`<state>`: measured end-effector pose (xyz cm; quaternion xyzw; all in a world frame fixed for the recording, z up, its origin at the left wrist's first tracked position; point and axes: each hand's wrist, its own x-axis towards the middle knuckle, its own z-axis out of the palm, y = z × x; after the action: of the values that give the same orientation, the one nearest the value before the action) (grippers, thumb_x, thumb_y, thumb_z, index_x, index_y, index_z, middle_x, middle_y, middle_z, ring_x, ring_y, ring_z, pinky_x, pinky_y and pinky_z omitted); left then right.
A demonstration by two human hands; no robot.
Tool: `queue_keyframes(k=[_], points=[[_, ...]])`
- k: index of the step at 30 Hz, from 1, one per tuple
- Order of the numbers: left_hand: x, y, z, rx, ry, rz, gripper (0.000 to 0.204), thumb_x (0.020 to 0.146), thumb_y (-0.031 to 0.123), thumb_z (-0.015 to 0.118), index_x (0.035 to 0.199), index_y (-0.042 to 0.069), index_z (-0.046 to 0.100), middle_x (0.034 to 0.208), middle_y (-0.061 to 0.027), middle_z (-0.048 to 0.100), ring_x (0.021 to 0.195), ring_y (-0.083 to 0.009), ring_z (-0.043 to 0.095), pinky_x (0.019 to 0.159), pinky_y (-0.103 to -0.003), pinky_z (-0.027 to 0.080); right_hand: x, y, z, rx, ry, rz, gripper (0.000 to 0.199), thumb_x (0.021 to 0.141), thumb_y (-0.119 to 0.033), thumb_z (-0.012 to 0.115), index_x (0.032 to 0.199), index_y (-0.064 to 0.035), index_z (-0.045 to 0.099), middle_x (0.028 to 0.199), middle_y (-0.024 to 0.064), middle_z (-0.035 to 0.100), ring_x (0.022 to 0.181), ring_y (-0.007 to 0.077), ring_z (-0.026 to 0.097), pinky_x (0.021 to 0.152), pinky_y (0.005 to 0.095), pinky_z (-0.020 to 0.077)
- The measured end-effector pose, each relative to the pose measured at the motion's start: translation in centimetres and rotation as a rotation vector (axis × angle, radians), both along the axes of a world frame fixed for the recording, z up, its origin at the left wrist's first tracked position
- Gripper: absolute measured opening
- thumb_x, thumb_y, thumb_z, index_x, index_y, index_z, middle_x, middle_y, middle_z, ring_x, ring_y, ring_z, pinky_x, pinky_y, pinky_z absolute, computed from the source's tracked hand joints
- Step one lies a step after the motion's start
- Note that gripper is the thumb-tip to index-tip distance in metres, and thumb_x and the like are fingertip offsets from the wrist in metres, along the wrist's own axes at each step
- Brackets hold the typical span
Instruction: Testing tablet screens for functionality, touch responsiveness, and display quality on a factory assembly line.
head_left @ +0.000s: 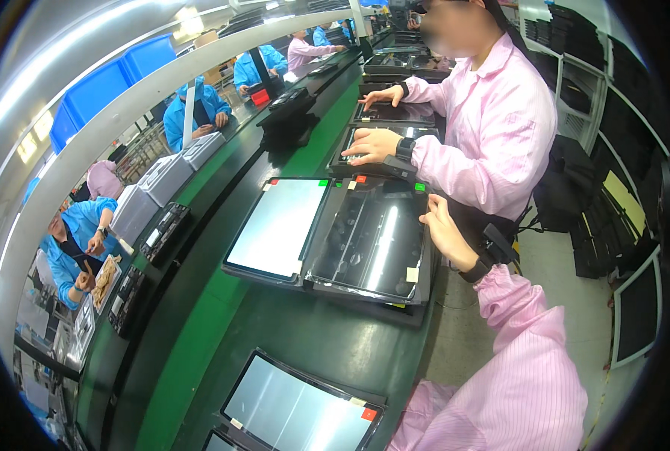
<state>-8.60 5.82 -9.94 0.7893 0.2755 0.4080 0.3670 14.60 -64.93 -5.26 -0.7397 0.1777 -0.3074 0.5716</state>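
My right hand (449,234) is at the right edge of a dark tablet-sized screen panel (365,233), near its green corner tab (421,187). Its thumb and fingers are drawn together in a pinch at that edge; what lies between them is too small to make out. Dents and streaky reflections show on the dark panel's glossy surface, and a pale tab (412,275) sits at its near right corner. A lit white screen panel (278,229) lies against its left side. My left hand is out of the picture; pink cloth (425,421) of my clothing shows at the lower edge.
Nearer on the green conveyor table (312,331) lies another lit panel (301,406) with a red tab. A co-worker in pink (493,120) works over dark panels just ahead. People in blue sit across the belt beside grey bins (162,179). A framed panel (637,308) leans at right.
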Motion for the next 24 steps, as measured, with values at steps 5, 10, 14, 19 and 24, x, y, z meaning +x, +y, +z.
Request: queue_keyframes(k=[5,10,14,19,24], points=[[-0.2,0.3,0.0,-0.005,0.001,-0.008,0.028,0.092,0.014,0.040,0.107,-0.007,0.052,0.092,-0.0204,0.062,0.080,-0.0288,0.060,0.075,-0.036,0.051,0.4,1.0,0.2,-0.097,0.005,-0.063,0.060,0.085,-0.017,0.047,0.133,0.0048,0.019,0.137,0.0341,0.028,0.132,0.0418,0.025,0.109,0.0435,0.0211],[-0.3,0.7,0.1,-0.017,-0.004,-0.019,0.027,0.091,0.013,0.040,0.107,-0.007,0.052,0.092,-0.0203,0.062,0.080,-0.0287,0.060,0.075,-0.035,0.051,0.6,1.6,1.1,-0.155,0.055,-0.062,0.060,0.086,-0.021,0.048,0.133,0.0038,0.020,0.135,0.0328,0.028,0.127,0.0415,0.025,0.106,0.0459,0.0216],[-0.4,1.1,0.3,-0.024,-0.015,-0.030,0.027,0.091,0.012,0.041,0.107,-0.007,0.052,0.091,-0.0203,0.062,0.080,-0.0285,0.060,0.075,-0.035,0.051,1.4,1.4,0.5,-0.184,0.033,-0.093,0.059,0.086,-0.021,0.048,0.132,0.0039,0.021,0.136,0.0312,0.030,0.128,0.0407,0.024,0.107,0.0451,0.0215],[-0.9,1.3,0.7,-0.048,-0.001,-0.039,0.025,0.089,0.009,0.041,0.105,-0.007,0.053,0.091,-0.0198,0.062,0.080,-0.0274,0.060,0.075,-0.034,0.051,2.1,0.5,1.3,-0.153,0.038,-0.097,0.054,0.087,-0.022,0.048,0.129,0.0044,0.026,0.133,0.0297,0.036,0.129,0.0391,0.027,0.107,0.0426,0.0222],[-1.1,2.1,0.9,-0.108,-0.041,-0.037,0.024,0.090,0.008,0.041,0.105,-0.006,0.053,0.092,-0.0197,0.062,0.080,-0.0264,0.061,0.076,-0.033,0.050,3.8,-1.2,1.1,-0.117,-0.108,-0.161,0.049,0.092,-0.028,0.044,0.125,0.0055,0.029,0.125,0.0306,0.046,0.121,0.0367,0.044,0.101,0.0362,0.0319]])
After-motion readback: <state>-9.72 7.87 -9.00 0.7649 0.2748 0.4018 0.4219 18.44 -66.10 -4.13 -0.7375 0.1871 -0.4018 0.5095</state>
